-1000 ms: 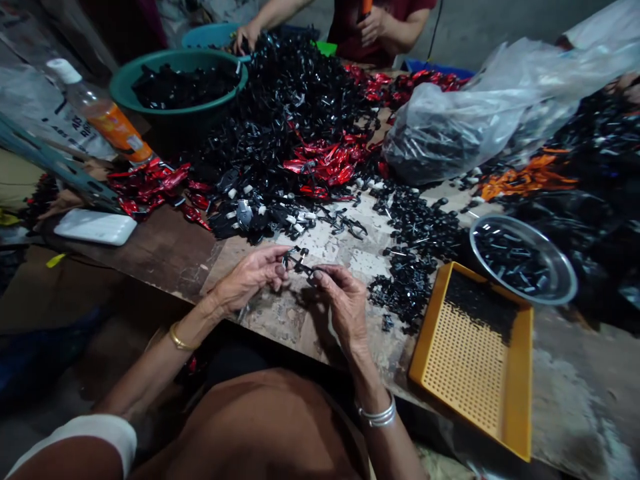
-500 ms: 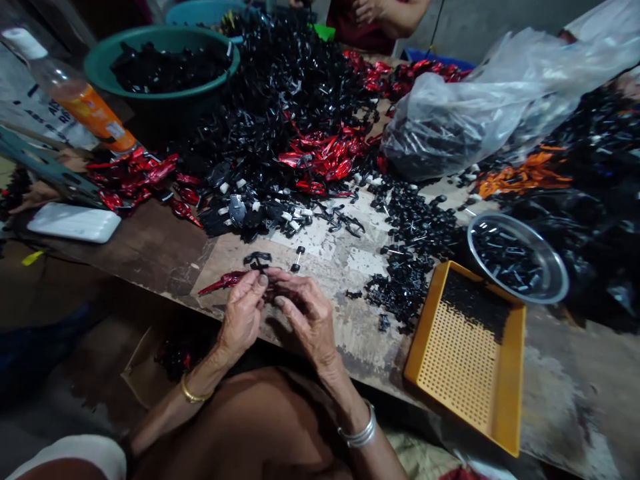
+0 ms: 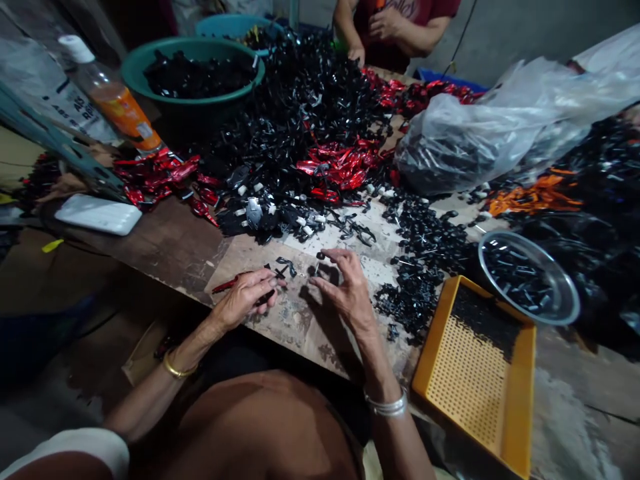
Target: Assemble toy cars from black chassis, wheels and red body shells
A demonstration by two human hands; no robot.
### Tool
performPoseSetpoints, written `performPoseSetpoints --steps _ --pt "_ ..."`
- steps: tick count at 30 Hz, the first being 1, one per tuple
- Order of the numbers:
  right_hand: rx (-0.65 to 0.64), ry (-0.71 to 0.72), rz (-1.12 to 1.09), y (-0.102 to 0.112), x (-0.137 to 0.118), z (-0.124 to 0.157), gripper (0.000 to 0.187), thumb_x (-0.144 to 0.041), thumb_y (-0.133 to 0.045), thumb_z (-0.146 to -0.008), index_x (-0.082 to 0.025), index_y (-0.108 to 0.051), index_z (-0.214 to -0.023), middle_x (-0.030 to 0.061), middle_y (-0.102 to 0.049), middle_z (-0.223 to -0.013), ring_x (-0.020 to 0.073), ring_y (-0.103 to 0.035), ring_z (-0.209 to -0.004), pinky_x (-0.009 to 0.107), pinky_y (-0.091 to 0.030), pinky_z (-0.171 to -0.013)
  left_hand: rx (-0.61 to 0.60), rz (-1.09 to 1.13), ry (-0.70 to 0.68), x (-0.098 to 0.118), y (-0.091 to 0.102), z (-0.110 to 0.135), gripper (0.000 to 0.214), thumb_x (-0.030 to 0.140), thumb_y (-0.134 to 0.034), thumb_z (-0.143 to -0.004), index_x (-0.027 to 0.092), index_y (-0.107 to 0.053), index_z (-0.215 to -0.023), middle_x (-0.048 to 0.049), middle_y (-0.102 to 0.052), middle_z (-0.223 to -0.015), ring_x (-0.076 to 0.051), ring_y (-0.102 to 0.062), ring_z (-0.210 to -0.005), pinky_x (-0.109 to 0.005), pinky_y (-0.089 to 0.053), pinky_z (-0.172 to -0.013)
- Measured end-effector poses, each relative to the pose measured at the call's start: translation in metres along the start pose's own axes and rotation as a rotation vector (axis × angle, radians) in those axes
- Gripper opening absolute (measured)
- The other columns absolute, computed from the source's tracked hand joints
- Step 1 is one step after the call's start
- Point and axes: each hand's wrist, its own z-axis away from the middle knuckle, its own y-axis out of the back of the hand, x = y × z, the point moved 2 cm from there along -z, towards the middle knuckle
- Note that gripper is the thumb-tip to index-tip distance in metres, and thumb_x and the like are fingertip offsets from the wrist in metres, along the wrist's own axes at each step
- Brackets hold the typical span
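Observation:
My left hand (image 3: 246,297) rests on the worn table (image 3: 173,243), its fingers closed around a long red plastic part (image 3: 225,285) whose tip sticks out to the left. A small black part (image 3: 286,267) lies just beyond its fingertips. My right hand (image 3: 345,288) hovers a little to the right, thumb and forefinger pinching a tiny black pin with a dark head (image 3: 319,257). The two hands are apart.
A big heap of black parts (image 3: 300,113) and red parts (image 3: 340,163) fills the middle. A yellow perforated tray (image 3: 475,380) and metal bowl (image 3: 530,277) sit right. A green basin (image 3: 193,67), bottle (image 3: 113,100) and clear bag (image 3: 490,127) stand behind. Another person's hands (image 3: 383,23) work opposite.
My hands have separated: the right moved up and right and now pinches a small pin. The left still holds the red part. The view shifted slightly.

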Motion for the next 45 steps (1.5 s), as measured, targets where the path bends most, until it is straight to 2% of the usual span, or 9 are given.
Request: performPoseSetpoints --steps 5,13,18,26,30,33,35,42,45 --pt "-0.135 0.145 -0.128 0.012 -0.026 0.014 0.046 -0.046 -0.057 -0.086 -0.028 -0.052 -0.128 0.0104 -0.047 -0.129 0.026 -0.046 -0.122 0.046 -0.043 -0.101 -0.109 -0.21 -0.055 0.01 -0.003 -0.007 0.017 0.034 -0.052 -0.073 0.019 -0.058 -0.069 0.0016 -0.054 -0.053 -0.009 -0.042 -0.041 -0.021 -0.027 -0.041" --pt "-0.197 0.252 0.196 0.003 -0.033 0.021 0.043 -0.027 -0.061 -0.085 -0.026 -0.052 -0.128 0.0135 -0.045 -0.136 0.0301 -0.043 -0.123 0.05 -0.04 -0.098 -0.177 -0.588 -0.203 0.019 -0.012 -0.013 0.021 0.027 -0.046 -0.073 0.018 -0.052 -0.054 0.0024 -0.05 -0.048 -0.009 -0.039 -0.042 -0.023 -0.028 -0.044" --pt "-0.169 0.267 0.298 0.004 -0.034 0.026 0.044 -0.026 -0.061 -0.085 -0.019 -0.051 -0.127 0.0169 -0.049 -0.131 0.0304 -0.045 -0.116 0.05 -0.043 -0.094 -0.266 -0.674 -0.169 0.026 -0.018 -0.011 0.026 0.031 -0.044 -0.077 0.017 -0.051 -0.056 0.0029 -0.049 -0.049 -0.008 -0.038 -0.043 -0.022 -0.027 -0.044" --pt "-0.159 0.171 0.298 0.012 -0.047 0.07 0.047 -0.033 -0.052 -0.091 -0.015 -0.044 -0.133 0.0184 -0.048 -0.131 0.0289 -0.043 -0.121 0.048 -0.042 -0.098 -0.423 -0.622 0.021 0.005 -0.032 -0.009 0.038 0.053 -0.05 -0.076 0.017 -0.051 -0.061 0.0044 -0.047 -0.046 -0.007 -0.033 -0.037 -0.021 -0.022 -0.039" --pt "0.031 0.008 0.241 0.03 -0.03 0.096 0.041 -0.029 -0.05 -0.093 -0.02 -0.045 -0.133 0.0141 -0.053 -0.119 0.0232 -0.051 -0.111 0.04 -0.048 -0.09 -0.409 -0.586 0.108 -0.005 -0.034 -0.016 0.041 0.056 -0.051 -0.075 0.017 -0.052 -0.062 0.0049 -0.046 -0.044 -0.006 -0.033 -0.035 -0.02 -0.021 -0.037" --pt "0.181 -0.18 0.347 0.046 -0.008 0.102 0.026 -0.023 -0.046 -0.094 -0.019 -0.058 -0.117 0.0097 -0.057 -0.098 0.0198 -0.055 -0.091 0.034 -0.049 -0.076 -0.395 -0.533 0.141 -0.005 -0.035 -0.019 0.041 0.056 -0.052 -0.074 0.016 -0.053 -0.065 0.0051 -0.046 -0.045 -0.005 -0.033 -0.035 -0.019 -0.023 -0.037" --pt "0.2 -0.237 0.453 0.052 0.004 0.098 0.023 -0.023 -0.045 -0.094 -0.018 -0.062 -0.109 0.0093 -0.056 -0.093 0.0202 -0.053 -0.087 0.033 -0.047 -0.073 -0.4 -0.494 0.137 -0.004 -0.036 -0.02 0.041 0.057 -0.053 -0.074 0.016 -0.053 -0.067 0.0049 -0.047 -0.047 -0.005 -0.035 -0.036 -0.018 -0.025 -0.037" --pt "-0.057 -0.21 0.707 0.047 0.007 0.072 0.017 -0.019 -0.049 -0.091 -0.02 -0.066 -0.093 0.0089 -0.058 -0.099 0.023 -0.045 -0.088 0.034 -0.034 -0.074 -0.443 -0.394 0.178 -0.001 -0.037 -0.018 0.039 0.054 -0.06 -0.071 0.016 -0.053 -0.075 0.004 -0.052 -0.056 -0.005 -0.04 -0.04 -0.016 -0.025 -0.036" --pt "-0.254 -0.149 0.715 0.046 -0.001 0.067 0.015 -0.017 -0.049 -0.09 -0.019 -0.063 -0.088 0.0084 -0.058 -0.095 0.0224 -0.044 -0.085 0.033 -0.032 -0.073 -0.453 -0.338 0.19 0.0 -0.037 -0.019 0.033 0.047 -0.062 -0.071 0.015 -0.055 -0.078 0.0034 -0.053 -0.058 -0.005 -0.042 -0.042 -0.015 -0.028 -0.037"
